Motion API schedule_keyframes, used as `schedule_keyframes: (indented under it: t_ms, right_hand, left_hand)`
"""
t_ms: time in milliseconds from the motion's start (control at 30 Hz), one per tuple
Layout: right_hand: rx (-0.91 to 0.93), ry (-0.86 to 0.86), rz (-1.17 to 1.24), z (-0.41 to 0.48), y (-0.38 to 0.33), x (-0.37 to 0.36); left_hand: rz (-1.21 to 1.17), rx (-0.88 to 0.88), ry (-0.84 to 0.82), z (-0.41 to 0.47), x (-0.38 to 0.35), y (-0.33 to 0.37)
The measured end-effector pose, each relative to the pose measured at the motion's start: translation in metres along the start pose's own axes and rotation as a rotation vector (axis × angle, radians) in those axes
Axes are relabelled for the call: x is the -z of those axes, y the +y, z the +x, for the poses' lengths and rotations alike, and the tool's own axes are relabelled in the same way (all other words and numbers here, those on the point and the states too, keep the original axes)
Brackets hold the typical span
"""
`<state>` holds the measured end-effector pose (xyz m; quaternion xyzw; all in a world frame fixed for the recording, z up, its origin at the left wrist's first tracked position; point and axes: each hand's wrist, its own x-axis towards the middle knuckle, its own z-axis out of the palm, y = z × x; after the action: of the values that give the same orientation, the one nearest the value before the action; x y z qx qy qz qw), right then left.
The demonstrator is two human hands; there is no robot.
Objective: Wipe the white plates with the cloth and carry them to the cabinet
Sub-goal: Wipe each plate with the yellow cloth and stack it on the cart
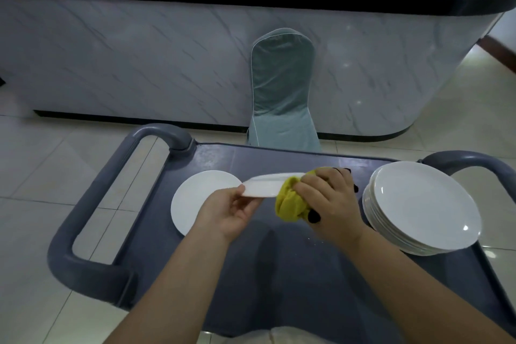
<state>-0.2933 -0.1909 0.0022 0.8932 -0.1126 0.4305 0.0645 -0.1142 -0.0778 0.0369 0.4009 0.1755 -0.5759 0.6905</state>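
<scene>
Left hand point(231, 212) pinches the left rim of a white plate point(264, 186) held nearly level above the grey cart point(293, 265), its span running rightward to the right hand point(326, 198), which grips a bunched yellow cloth point(290, 205) against the opposite rim; plate stack point(424, 207) nearer right hand.

Grey cart point(279, 274) carries single plate point(195, 198) and plate stack point(424, 207).

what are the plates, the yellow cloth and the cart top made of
Stack of plates: likely glazed ceramic, glossy white with light glints. Yellow cloth: soft fabric, bunched in folds. Cart top: probably moulded plastic, matte grey.
</scene>
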Motion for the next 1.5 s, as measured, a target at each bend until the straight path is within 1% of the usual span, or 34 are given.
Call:
schedule_keyframes:
  t_ms: [67,100,133,167,200,233,267,300,367,433,467,533,600,633,667,767,800,833,867,933,967,1033,1067,1167,1200,1233,1267,1333,1367,1433,1500]
  right_hand:
    - [-0.031,-0.076,0.062,-0.006,0.006,0.009]
    - [-0.106,-0.096,0.143,-0.009,0.008,0.012]
    - [-0.26,-0.093,0.298,-0.008,0.007,0.017]
    - [-0.494,-0.065,0.518,-0.003,0.007,0.021]
    - [-0.733,-0.005,0.674,0.004,0.009,0.021]
    - [-0.931,0.085,0.723,0.016,0.012,0.021]
    - [-1.006,0.161,0.644,0.03,0.018,0.017]
    - [-1.038,0.184,0.59,0.048,0.023,0.012]
    - [-0.912,0.12,0.516,0.087,0.022,0.0]
    - [-0.678,-0.035,0.357,0.108,0.002,-0.021]
    - [-0.577,-0.101,0.255,0.109,-0.013,-0.031]
    - [-0.381,-0.169,0.125,0.092,-0.041,-0.043]
    - [-0.296,-0.203,0.123,0.061,-0.05,-0.04]
    - [-0.308,-0.194,0.128,0.047,-0.044,-0.035]
    - [-0.368,-0.159,0.118,0.037,-0.033,-0.03]
    - [-0.7,0.014,0.048,0.045,-0.003,-0.023]
    - [-0.743,0.051,0.024,0.057,-0.002,-0.026]
    - [-0.71,0.073,0.014,0.068,-0.01,-0.031]
    - [-0.617,0.071,0.019,0.075,-0.022,-0.037]
    - [-0.407,0.002,0.046,0.072,-0.044,-0.041]
    - [-0.352,-0.034,0.061,0.062,-0.047,-0.038]
    - [-0.357,-0.058,0.058,0.039,-0.033,-0.024]
    - [-0.406,-0.041,0.033,0.031,-0.021,-0.015]
    - [-0.713,0.075,-0.018,0.039,0.011,-0.003]
    - [-0.749,0.094,-0.003,0.05,0.011,-0.006]
    - [-0.708,0.096,0.032,0.061,0.004,-0.013]
    - [-0.62,0.076,0.071,0.069,-0.008,-0.019]
    - [-0.435,0.001,0.124,0.065,-0.032,-0.025]
    - [-0.375,-0.029,0.146,0.055,-0.035,-0.022]
    - [-0.339,-0.061,0.159,0.022,-0.023,-0.009]
    - [-0.435,-0.065,0.13,-0.009,-0.001,0.01]
  left_hand:
    - [0.083,-0.064,-0.007,0.003,0.006,-0.003]
    - [0.138,-0.126,-0.013,0.004,0.008,-0.005]
    - [0.191,-0.209,-0.02,0.005,0.012,-0.005]
    - [0.238,-0.3,-0.033,0.006,0.015,-0.004]
    - [0.277,-0.388,-0.047,0.008,0.019,-0.001]
    - [0.307,-0.457,-0.061,0.008,0.022,0.003]
    - [0.325,-0.5,-0.078,0.008,0.024,0.007]
    - [0.34,-0.523,-0.097,0.009,0.026,0.01]
    - [0.369,-0.545,-0.153,0.01,0.027,0.012]
    - [0.396,-0.58,-0.178,0.01,0.024,0.011]
    - [0.393,-0.601,-0.18,0.011,0.023,0.011]
    - [0.36,-0.619,-0.185,0.013,0.021,0.017]
    - [0.361,-0.619,-0.18,0.015,0.024,0.024]
    - [0.387,-0.622,-0.181,0.015,0.026,0.025]
    - [0.426,-0.628,-0.187,0.015,0.028,0.025]
    - [0.56,-0.64,-0.221,0.013,0.029,0.017]
    - [0.579,-0.639,-0.234,0.013,0.026,0.014]
    - [0.573,-0.632,-0.242,0.013,0.024,0.012]
    - [0.541,-0.617,-0.247,0.013,0.021,0.011]
    - [0.443,-0.572,-0.265,0.011,0.017,0.014]
    - [0.415,-0.557,-0.274,0.011,0.017,0.015]
    - [0.43,-0.547,-0.28,0.01,0.02,0.018]
    - [0.467,-0.553,-0.28,0.009,0.021,0.017]
    - [0.633,-0.596,-0.298,0.006,0.021,0.011]
    - [0.663,-0.603,-0.308,0.005,0.018,0.008]
    - [0.672,-0.606,-0.313,0.004,0.015,0.005]
    - [0.661,-0.602,-0.31,0.004,0.012,0.004]
    - [0.584,-0.569,-0.296,0.004,0.008,0.004]
    - [0.538,-0.551,-0.295,0.004,0.008,0.005]
    - [0.5,-0.525,-0.288,0.004,0.01,0.005]
    - [0.556,-0.525,-0.288,0.003,0.012,0.002]
